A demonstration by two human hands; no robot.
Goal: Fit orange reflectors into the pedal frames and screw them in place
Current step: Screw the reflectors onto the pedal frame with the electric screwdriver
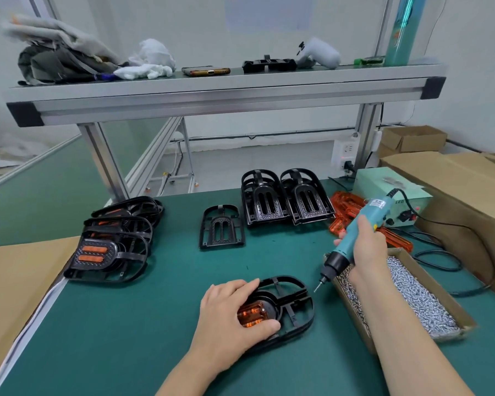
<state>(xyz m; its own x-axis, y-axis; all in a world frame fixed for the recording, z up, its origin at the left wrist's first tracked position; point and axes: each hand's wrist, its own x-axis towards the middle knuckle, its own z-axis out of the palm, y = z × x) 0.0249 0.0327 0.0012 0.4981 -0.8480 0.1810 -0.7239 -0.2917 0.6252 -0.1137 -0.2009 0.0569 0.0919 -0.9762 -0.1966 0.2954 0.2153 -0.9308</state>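
A black pedal frame (296,305) lies on the green mat near me, with an orange reflector (250,313) seated in it. My left hand (229,312) rests on the frame's left end, fingers and thumb curled around the reflector part. My right hand (367,250) grips a teal electric screwdriver (355,238); its bit carries a screw and hangs just right of the frame, not touching it. A cardboard box of silver screws (412,298) lies under my right forearm. Loose orange reflectors (345,208) are piled behind the screwdriver.
A stack of frames with reflectors fitted (109,252) sits at the left. One bare frame (221,227) and two stacks of bare frames (286,197) stand at the back. A pale green power unit (389,190), cables and cardboard boxes (455,184) crowd the right side.
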